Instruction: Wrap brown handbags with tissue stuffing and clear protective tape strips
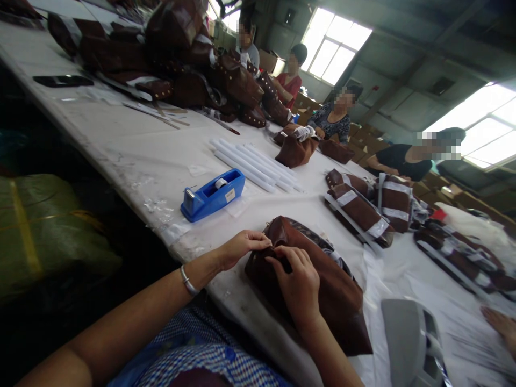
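Observation:
A brown leather handbag (334,274) lies at the table's near edge, with patterned trim along its far side. My left hand (250,244), with a silver bangle at the wrist, pinches the leather at the bag's left end. Close beside it, my right hand (299,282) is closed, thumb and fingers gripping the same end. The fingertips of both hands nearly meet, and any small part between them is too small to make out. Just beyond the bag stands a blue tape dispenser (215,193).
White rolled tubes (258,164) lie past the dispenser. Brown bags form a large pile (161,70) at the back left; wrapped bags (358,207) lie to the right. A grey-white device (411,338) sits near right, beside another person's hand (500,322). Several people work across the table.

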The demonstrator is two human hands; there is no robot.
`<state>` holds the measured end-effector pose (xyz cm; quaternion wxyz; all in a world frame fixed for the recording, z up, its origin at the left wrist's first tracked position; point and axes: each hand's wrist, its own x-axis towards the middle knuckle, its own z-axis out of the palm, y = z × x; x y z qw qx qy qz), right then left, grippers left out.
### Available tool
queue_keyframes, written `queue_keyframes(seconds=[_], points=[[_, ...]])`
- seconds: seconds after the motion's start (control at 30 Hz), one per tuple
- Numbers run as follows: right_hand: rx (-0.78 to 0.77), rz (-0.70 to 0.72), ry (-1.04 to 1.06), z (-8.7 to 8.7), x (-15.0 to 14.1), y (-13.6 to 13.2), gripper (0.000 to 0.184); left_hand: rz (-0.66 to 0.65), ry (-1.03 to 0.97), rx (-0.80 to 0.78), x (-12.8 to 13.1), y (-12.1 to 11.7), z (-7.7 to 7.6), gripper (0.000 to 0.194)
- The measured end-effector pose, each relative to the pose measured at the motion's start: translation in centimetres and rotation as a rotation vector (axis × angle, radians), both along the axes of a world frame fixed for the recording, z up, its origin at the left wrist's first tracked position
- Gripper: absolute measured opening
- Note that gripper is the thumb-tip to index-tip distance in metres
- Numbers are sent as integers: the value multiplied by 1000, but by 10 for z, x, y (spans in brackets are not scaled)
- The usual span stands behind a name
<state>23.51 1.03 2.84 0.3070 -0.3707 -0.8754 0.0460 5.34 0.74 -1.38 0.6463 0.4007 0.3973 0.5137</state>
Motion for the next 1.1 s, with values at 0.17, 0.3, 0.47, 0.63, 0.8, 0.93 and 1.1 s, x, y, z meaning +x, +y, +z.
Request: queue_keyframes(seconds=[0.17,0.3,0.47,0.63,0.8,0.93,1.1], points=[[21,73,-74,9,-3,-4,3,80,95,152,1,-4,5,37],[-59,24,25,10,2,-3,5,116,177,268,-1,-14,-1,40],[-217,28,121,8,6,-4,7,170,530,623,-1,-24,-8,43],[-46,27,-5,21,40,-14,21,141,837,759,-4,-20,2,22],[166,-86,-268,16,127,-34,55,166,1021,772,-12,-20,15,11],[144,-241,-291,1,171,-61,58,113,1230,928,-3,-24,30,34],[60,-328,-297,-7,166,-71,75,-68,1445,1179,24,-22,33,75]])
